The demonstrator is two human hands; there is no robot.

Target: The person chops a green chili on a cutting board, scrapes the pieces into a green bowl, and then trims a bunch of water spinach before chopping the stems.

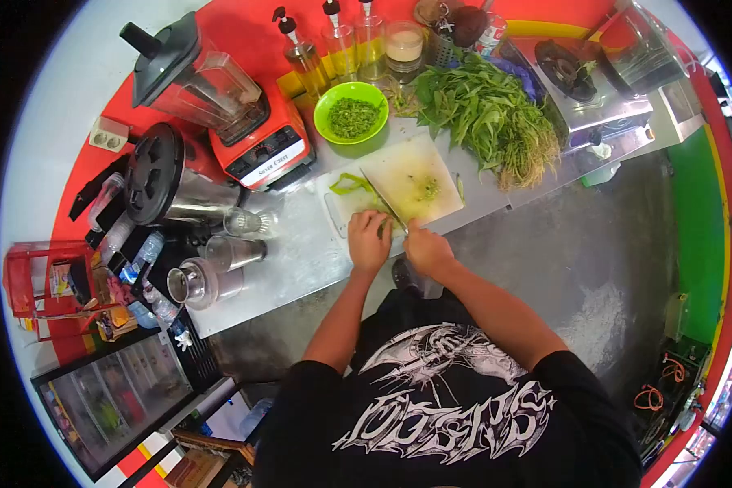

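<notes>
A white cutting board (441,183) lies on the metal counter, with chopped green bits (427,189) scattered on its right part. My right hand (429,250) is closed round the handle of a kitchen knife (385,198), whose blade slants away to the upper left across the board. Left of the blade, green vegetable strips (350,185) run along the board toward my left hand (370,241). The fingers of that hand are curled down over the near end of the greens, close beside the blade, and cover what is under them. Beyond the board stands a green bowl (351,148) of chopped greens.
A large bunch of leafy greens (488,114) with roots lies at the right. Pump bottles (305,61) line the back wall. On the left stand a red blender (260,146), a metal blender jar (195,183) and glasses (236,252). A steel appliance (590,114) occupies the right end.
</notes>
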